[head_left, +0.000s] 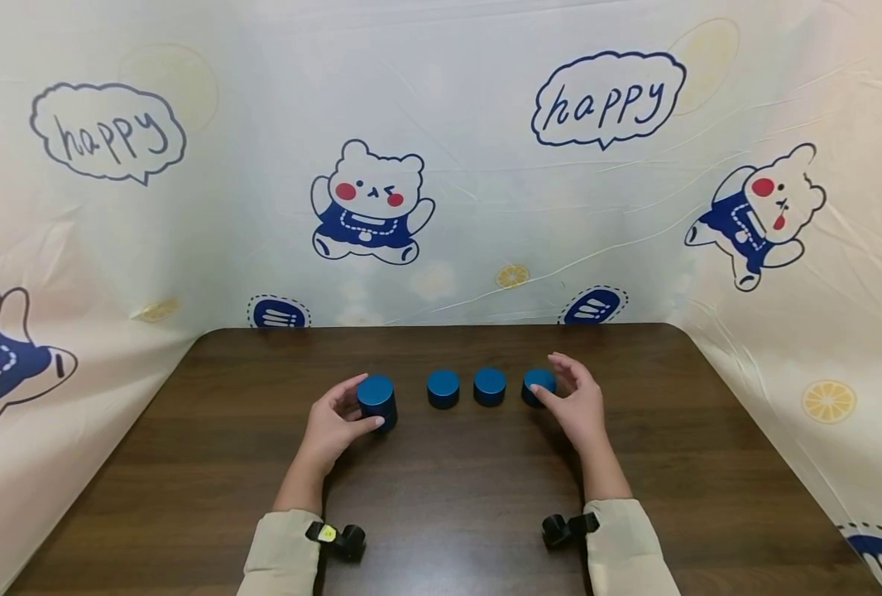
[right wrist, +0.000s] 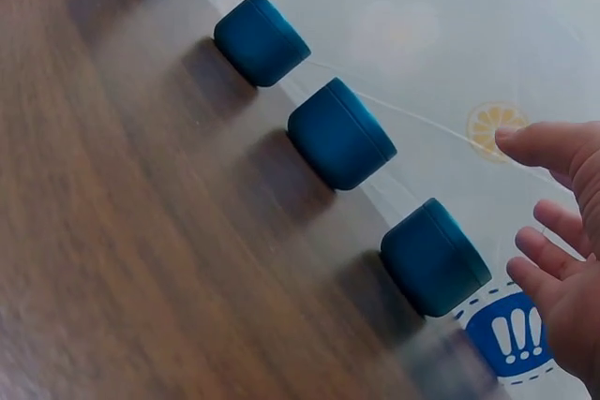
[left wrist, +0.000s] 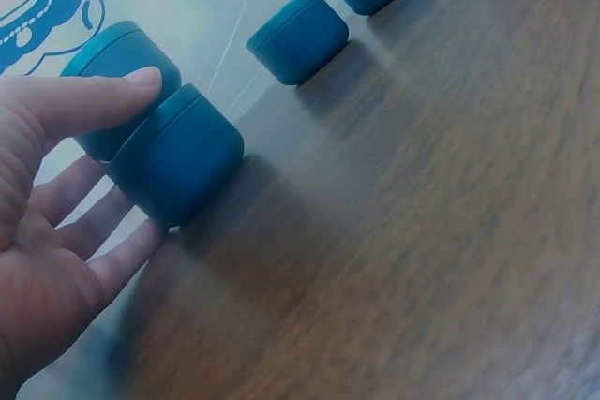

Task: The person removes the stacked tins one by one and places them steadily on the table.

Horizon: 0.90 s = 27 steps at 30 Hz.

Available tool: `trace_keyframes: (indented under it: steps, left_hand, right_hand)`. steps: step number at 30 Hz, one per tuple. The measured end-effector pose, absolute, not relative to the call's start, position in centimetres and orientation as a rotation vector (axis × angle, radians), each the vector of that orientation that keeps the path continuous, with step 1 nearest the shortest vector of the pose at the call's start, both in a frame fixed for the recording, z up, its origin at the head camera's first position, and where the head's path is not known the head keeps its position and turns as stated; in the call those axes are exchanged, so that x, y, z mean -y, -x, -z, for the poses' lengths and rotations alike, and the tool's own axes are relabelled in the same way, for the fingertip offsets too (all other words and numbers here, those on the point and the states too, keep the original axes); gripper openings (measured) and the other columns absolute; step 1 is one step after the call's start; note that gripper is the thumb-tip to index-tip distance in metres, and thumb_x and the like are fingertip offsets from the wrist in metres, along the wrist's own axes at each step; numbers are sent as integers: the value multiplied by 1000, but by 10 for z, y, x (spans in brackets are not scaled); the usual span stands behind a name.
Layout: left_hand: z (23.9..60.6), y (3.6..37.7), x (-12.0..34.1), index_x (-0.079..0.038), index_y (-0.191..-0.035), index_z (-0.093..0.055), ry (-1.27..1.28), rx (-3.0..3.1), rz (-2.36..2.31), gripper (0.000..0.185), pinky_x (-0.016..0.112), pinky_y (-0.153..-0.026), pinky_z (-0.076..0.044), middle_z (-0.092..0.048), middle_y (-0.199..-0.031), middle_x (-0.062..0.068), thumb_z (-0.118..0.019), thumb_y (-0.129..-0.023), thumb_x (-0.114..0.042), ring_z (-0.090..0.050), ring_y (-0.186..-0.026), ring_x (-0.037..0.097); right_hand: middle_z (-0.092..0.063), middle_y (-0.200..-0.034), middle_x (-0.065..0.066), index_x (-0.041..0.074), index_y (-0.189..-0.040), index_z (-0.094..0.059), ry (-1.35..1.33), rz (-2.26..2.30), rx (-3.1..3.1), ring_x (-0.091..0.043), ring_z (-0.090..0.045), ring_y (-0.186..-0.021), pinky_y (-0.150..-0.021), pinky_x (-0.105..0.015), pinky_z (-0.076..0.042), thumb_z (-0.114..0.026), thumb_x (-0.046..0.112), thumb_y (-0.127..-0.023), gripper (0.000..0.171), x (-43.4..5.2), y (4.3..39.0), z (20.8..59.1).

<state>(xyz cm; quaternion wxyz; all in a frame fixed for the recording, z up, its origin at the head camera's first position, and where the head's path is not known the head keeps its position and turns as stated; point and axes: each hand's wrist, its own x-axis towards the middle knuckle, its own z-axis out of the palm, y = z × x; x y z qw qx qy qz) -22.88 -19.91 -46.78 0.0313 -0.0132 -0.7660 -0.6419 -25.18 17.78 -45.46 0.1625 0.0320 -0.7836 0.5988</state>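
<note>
Two round blue lidded tins stand one on the other at the left of the table. My left hand (head_left: pixel 331 426) holds this stack, its thumb against the upper tin (head_left: pixel 376 391) and its fingers curving behind the lower tin (left wrist: pixel 178 164). To the right, three matching tins form a row: a left one (head_left: pixel 443 389), a middle one (head_left: pixel 489 386) and a right one (head_left: pixel 536 381). My right hand (head_left: pixel 579 410) hovers by the right tin with thumb and fingers spread. In the right wrist view a gap shows between these fingers and the tin (right wrist: pixel 433 259).
The tins stand toward the back of a dark wooden table (head_left: pixel 441 513). Behind it hangs a pale sheet (head_left: pixel 478 207) printed with bears and lettering. Each wrist carries a small black camera, one on the left (head_left: pixel 347 542) and one on the right (head_left: pixel 560 530).
</note>
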Motion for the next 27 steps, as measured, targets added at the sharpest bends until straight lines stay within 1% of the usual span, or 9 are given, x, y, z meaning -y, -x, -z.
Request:
trace_keyframes:
  steps: [5,10,14,22,27]
  left_hand:
    - [468,229,199,-11,-139,-53,25,2378,1966,72,43,-103,-44,-54,-132,17,-82,-75,2,-50,-123,30]
    - [470,230,200,-10,-138,-53,34,2388,1966,73,44,-104,-43,-54,-134,16,-83,-73,3,-49,-125,30]
    - [471,231,201,-10,-139,-52,44,2410,1951,75,44,-104,-42,-54,-134,15,-84,-72,2,-49,-125,31]
    - [472,231,202,-11,-138,-53,56,2435,1918,75,46,-103,-44,-56,-132,15,-85,-72,2,-52,-122,31]
    - [473,231,203,-10,-139,-52,60,2452,1881,75,47,-101,-45,-56,-131,17,-84,-72,1,-54,-120,34]
  right_hand:
    - [-57,-133,-15,3,-130,-57,-128,-1757,2198,-32,-52,-125,-107,-41,-40,-80,4,-80,55,-175,251,451]
    - [-56,-132,-15,5,-132,-56,-148,-1806,2191,-34,-51,-126,-107,-42,-40,-81,4,-79,58,-172,250,448]
    - [-56,-133,-14,8,-133,-57,-164,-1804,2203,-32,-51,-126,-106,-42,-41,-81,5,-79,59,-170,249,447]
    - [-54,-135,-12,8,-134,-56,-218,-1805,2197,-32,-51,-125,-105,-42,-42,-82,5,-79,61,-162,244,442]
    - [-52,-136,-19,2,-136,-53,-251,-1814,2232,-36,-50,-126,-105,-49,-41,-79,2,-81,61,-152,229,420]
